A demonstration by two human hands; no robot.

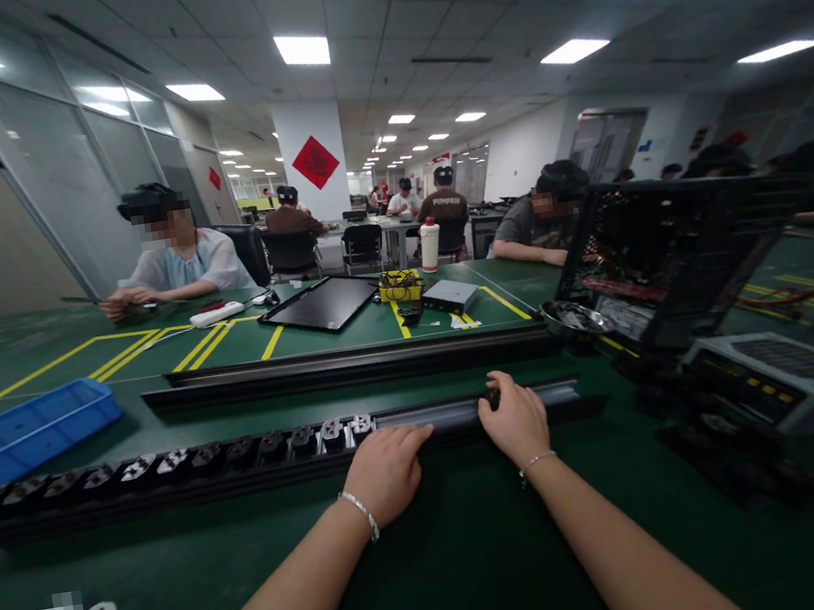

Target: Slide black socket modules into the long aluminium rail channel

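A long black rail (453, 414) lies across the green table in front of me. Its left part carries a row of several small socket-like modules (273, 443), black ones and some white. My left hand (385, 470) is closed over the rail's near edge just right of the last white module, index finger pointing right along the channel. Over the rail's right part, my right hand (518, 419) pinches a small dark piece (494, 398) between thumb and fingers; its exact kind is mostly hidden.
Behind lies a second black rail (355, 366). A blue bin (32, 435) stands left; a metal bowl (575, 317), an open computer case (672, 248) and a power supply (788, 378) are right. Farther back are a dark screen panel (323, 304), a bottle (430, 245) and seated people.
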